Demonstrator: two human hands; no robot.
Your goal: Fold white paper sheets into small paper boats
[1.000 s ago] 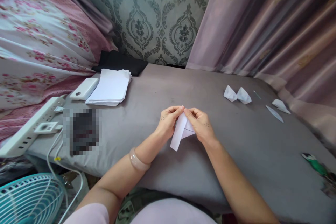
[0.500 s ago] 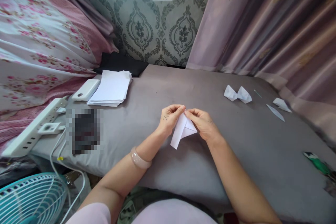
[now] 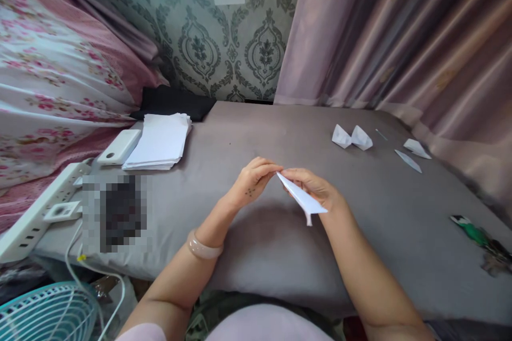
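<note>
Both left hand (image 3: 255, 179) and right hand (image 3: 317, 183) pinch folded paper (image 3: 302, 195); at their nine o'clock, the charger (image 3: 62, 212) bears illegible markings.

grey surface (image 3: 384, 218) | damask-patterned wall (image 3: 228, 48), far edge | floral curtain (image 3: 60, 74), left edge | mauve curtain (image 3: 372, 37), far right corner

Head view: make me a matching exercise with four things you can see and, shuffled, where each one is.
Things
1. folded paper
2. paper stack
3. bangle
4. fan

Places
A. around the left forearm
B. in the picture's lower left corner
C. in the right hand, one tip at the fingers of the left hand
D. beside the white box with a round dark spot

Pairs: 1-C, 2-D, 3-A, 4-B
</note>
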